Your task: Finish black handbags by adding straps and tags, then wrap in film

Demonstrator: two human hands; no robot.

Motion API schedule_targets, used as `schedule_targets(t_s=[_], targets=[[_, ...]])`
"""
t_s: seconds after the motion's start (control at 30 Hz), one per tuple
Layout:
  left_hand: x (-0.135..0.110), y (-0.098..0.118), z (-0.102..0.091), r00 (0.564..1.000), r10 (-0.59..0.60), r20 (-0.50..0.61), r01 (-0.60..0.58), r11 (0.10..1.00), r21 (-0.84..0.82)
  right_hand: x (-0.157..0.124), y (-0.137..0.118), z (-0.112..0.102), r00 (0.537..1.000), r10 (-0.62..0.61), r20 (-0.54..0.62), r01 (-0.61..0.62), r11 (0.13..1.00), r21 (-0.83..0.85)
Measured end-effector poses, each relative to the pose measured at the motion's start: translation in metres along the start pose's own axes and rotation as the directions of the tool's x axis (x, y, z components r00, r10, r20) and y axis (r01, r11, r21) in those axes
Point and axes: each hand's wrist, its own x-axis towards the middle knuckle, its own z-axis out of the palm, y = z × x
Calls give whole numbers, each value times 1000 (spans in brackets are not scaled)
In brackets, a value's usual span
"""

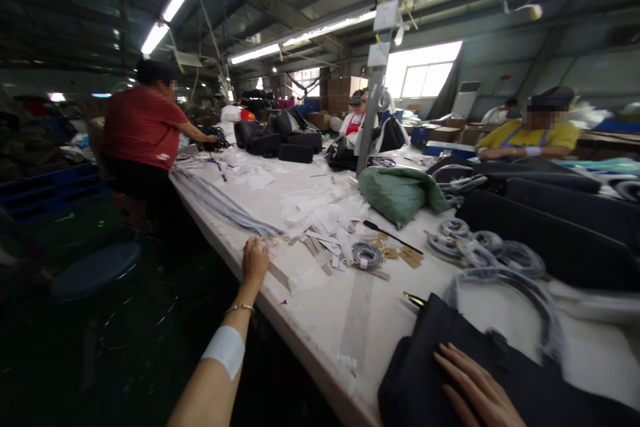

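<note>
Right hand (475,383): flat on black, soft-sided bag (530,373); plastic-wrapped curved handle (549,317) appears attached. Left hand (256,259): curled at white surface (320,320) edge, grip indeterminable. Grey wrapped coil (367,254) lies loose, ahead between hands.

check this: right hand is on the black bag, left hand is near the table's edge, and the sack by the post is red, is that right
Not quite: the sack by the post is green, not red, as the head view shows. The right hand is on the black bag, and the left hand is near the table's edge.
</note>
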Motion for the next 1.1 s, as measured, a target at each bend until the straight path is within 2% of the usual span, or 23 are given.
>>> schedule_targets(t_s=[0.1, 0.2, 0.27, 0.3, 0.33, 0.4, 0.5, 0.53, 0.57, 0.6, 0.63, 0.7, 0.77, 0.83, 0.93, 0.97, 1.03, 1.1], targets=[[-15, 16, -10, 998, 69, 5, -69, 995, -72, 13, -26, -18, 987, 142, 73, -145, 989, 35], [-43, 48, -14, 974, 219, 63, -198, 950, -241, 31, -42, -37, 950, 234, 208, -259, 961, 102], [-71, 77, -16, 937, 294, 187, -182, 870, -458, 42, -47, -51, 925, 251, 286, -298, 945, 136], [-87, 93, -19, 898, 335, 285, -137, 828, -543, 46, -48, -59, 913, 252, 319, -312, 938, 152], [-103, 109, -22, 831, 393, 394, -92, 795, -599, 48, -49, -69, 903, 257, 345, -327, 931, 162], [-135, 137, -33, 653, 538, 532, -65, 740, -669, 45, -50, -93, 890, 260, 376, -343, 923, 174], [-170, 157, -47, 383, 739, 554, -121, 635, -763, 14, -43, -139, 868, 335, 367, -406, 904, 134], [-177, 157, -50, 313, 773, 552, -139, 612, -778, -5, -38, -156, 843, 410, 347, -468, 878, 99], [-182, 155, -49, 265, 789, 554, -160, 603, -782, -27, -33, -173, 801, 509, 316, -551, 832, 58], [-186, 150, -47, 246, 794, 556, -190, 602, -776, -51, -27, -190, 737, 613, 286, -644, 765, 22], [-188, 144, -42, 256, 797, 547, -231, 600, -766, -75, -23, -205, 659, 705, 262, -729, 684, -5], [-193, 134, -26, 319, 823, 470, -345, 563, -751, -120, -23, -227, 515, 815, 265, -840, 541, -31], [-197, 128, -8, 369, 863, 345, -449, 491, -747, -149, -32, -236, 419, 856, 304, -896, 443, -12], [-201, 130, 4, 391, 889, 238, -503, 423, -754, -158, -44, -229, 392, 863, 319, -917, 394, 62], [-202, 144, 4, 447, 877, 177, -482, 403, -778, -147, -51, -204, 414, 887, 202, -901, 368, 231], [-200, 152, -1, 479, 858, 183, -457, 423, -783, -139, -49, -196, 406, 903, 142, -887, 352, 299], [-192, 170, -15, 555, 796, 241, -389, 504, -771, -123, -40, -185, 359, 932, 53, -839, 297, 455], [-181, 191, -30, 618, 714, 328, -295, 597, -746, -107, -30, -182, 307, 951, 27, -754, 226, 617]])
